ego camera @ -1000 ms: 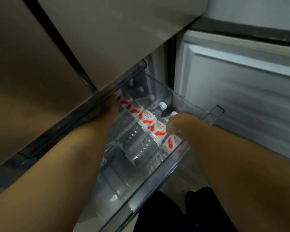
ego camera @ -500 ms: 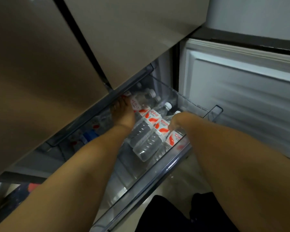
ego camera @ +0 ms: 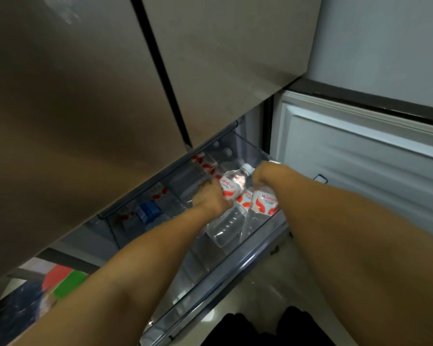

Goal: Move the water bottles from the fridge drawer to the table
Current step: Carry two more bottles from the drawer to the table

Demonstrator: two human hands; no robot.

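Observation:
The clear fridge drawer (ego camera: 225, 280) is pulled out below the steel doors. My left hand (ego camera: 208, 199) grips a clear water bottle (ego camera: 229, 208) with a red-and-white label, tilted cap-up above the others. My right hand (ego camera: 263, 174) grips the neck of a second labelled bottle (ego camera: 263, 203) by the drawer's right wall; its cap is hidden under my fingers. A third bottle (ego camera: 245, 199) lies between them. More bottles (ego camera: 205, 166) lie further back under the door.
Two brushed-steel fridge doors (ego camera: 110, 96) overhang the drawer's back half. The open white door liner (ego camera: 360, 156) stands to the right. A blue item (ego camera: 149, 211) sits in the left compartment. Pale floor and my dark clothing show below the drawer front.
My left hand drew back from the drawer's rear and closed round a bottle, lifting its cap end. My right hand has raised its bottle by the neck. The view pulled back.

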